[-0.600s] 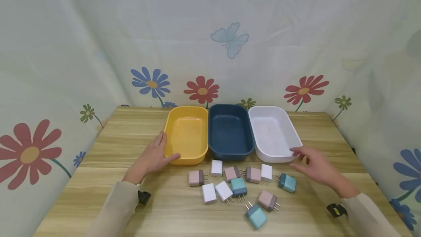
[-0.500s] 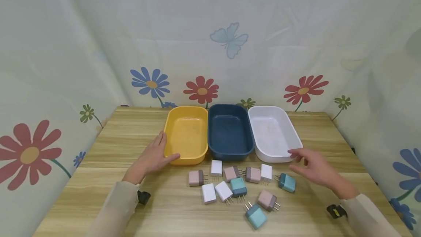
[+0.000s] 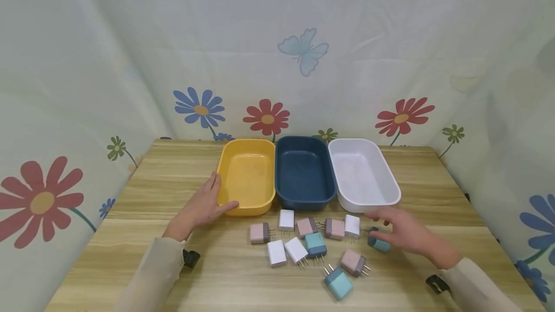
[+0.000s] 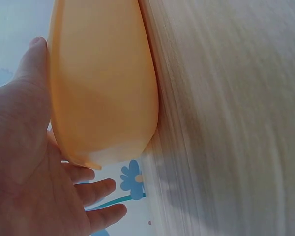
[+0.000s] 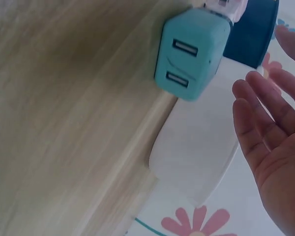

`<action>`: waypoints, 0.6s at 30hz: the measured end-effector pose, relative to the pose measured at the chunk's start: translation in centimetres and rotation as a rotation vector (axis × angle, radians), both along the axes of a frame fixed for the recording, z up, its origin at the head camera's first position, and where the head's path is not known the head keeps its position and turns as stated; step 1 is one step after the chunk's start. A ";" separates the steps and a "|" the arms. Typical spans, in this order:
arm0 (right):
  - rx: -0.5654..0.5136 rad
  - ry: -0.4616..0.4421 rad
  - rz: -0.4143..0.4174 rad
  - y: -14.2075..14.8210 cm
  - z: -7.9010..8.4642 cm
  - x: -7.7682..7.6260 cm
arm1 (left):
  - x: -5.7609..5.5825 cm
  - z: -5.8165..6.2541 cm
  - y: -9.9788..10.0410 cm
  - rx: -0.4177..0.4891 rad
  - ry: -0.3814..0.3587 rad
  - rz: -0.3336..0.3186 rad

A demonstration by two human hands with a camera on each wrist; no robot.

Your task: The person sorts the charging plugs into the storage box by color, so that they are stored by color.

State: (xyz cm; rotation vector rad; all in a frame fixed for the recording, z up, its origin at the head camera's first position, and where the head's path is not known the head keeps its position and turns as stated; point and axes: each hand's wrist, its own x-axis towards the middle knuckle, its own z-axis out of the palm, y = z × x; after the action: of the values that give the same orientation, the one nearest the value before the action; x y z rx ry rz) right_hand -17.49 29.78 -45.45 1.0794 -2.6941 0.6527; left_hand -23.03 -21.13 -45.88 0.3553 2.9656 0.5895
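Note:
My left hand (image 3: 198,209) rests at the near left corner of the yellow tray (image 3: 247,177), thumb over the near rim. In the left wrist view its other fingers (image 4: 97,191) stretch loosely past the tray's end. My right hand (image 3: 407,235) hovers over a teal charger plug (image 3: 379,244) and partly covers it. The right wrist view shows that charger's two USB ports (image 5: 184,47), with the relaxed fingers (image 5: 265,108) apart from it. Several more plugs lie nearby: pink ones (image 3: 259,233), white ones (image 3: 276,253) and teal ones (image 3: 338,283).
A dark blue tray (image 3: 305,204) stands between the yellow tray and a white tray (image 3: 368,206), all three side by side. They sit on a wood-grain table (image 3: 173,162), with a flowered cloth (image 3: 338,85) hanging behind and at both sides.
My right hand has moved off the white tray's near right corner, toward me and slightly left, over the teal charger plug. My left hand stays at the yellow tray.

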 end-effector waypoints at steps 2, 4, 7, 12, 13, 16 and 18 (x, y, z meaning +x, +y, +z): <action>0.019 0.029 0.031 -0.3 0.0 0.0 | 0.0 0.0 0.0 0.003 -0.002 0.004; 0.032 0.051 0.072 -0.7 0.0 0.1 | 0.0 0.0 0.0 0.007 -0.004 0.007; 0.042 0.043 0.143 -1.3 0.0 0.4 | 0.0 -0.1 0.0 0.013 -0.008 0.007; 0.053 -0.005 0.234 -2.3 0.1 1.2 | -0.1 -0.2 0.0 0.015 -0.007 0.008; 0.062 -0.015 0.243 -2.5 0.1 1.4 | -0.1 -0.2 0.0 0.014 -0.008 0.010; 0.097 -0.064 0.247 -3.0 0.1 1.8 | -0.2 -0.4 0.0 0.014 -0.010 0.015; 0.119 -0.100 0.242 -3.2 0.0 2.0 | -0.2 -0.4 -0.1 0.016 -0.013 0.016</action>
State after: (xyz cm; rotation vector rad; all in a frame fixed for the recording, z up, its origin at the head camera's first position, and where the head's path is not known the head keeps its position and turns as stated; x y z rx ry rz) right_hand -15.45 26.59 -45.40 1.4566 -2.7414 0.6041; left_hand -23.19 -21.19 -46.30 0.3286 2.9556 0.6152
